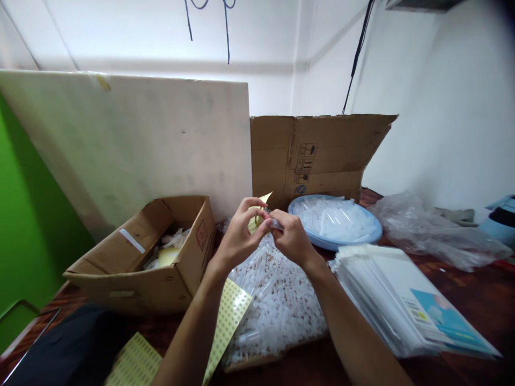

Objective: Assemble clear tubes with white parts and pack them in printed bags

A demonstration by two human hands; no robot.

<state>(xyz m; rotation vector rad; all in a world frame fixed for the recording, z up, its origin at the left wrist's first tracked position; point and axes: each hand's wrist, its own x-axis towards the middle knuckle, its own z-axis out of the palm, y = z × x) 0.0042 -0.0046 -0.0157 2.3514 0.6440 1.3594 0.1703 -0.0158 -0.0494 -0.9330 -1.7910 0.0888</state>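
My left hand [241, 233] is closed in a ring, with a yellow sticker sheet [262, 201] showing through the ring and above the fingers. Its thumb and fingertips meet those of my right hand [292, 236], which pinches a small clear plastic piece [276, 223]. The fingers partly hide this piece. Below both hands lies a wide heap of small clear plastic pieces [281, 300] on a shallow cardboard base. Another yellow sheet with rows of round stickers [230, 316] lies beside my left forearm, and a further sticker sheet [134, 362] is nearer the front edge.
An open cardboard box [148, 287] with scraps stands left. A blue basin [362, 242] full of clear plastic pieces sits behind right. Stacked white packets [386, 289] lie right, with crumpled plastic film [434, 228] beyond. An upright cardboard panel [330, 150] and pale board [161, 145] stand behind.
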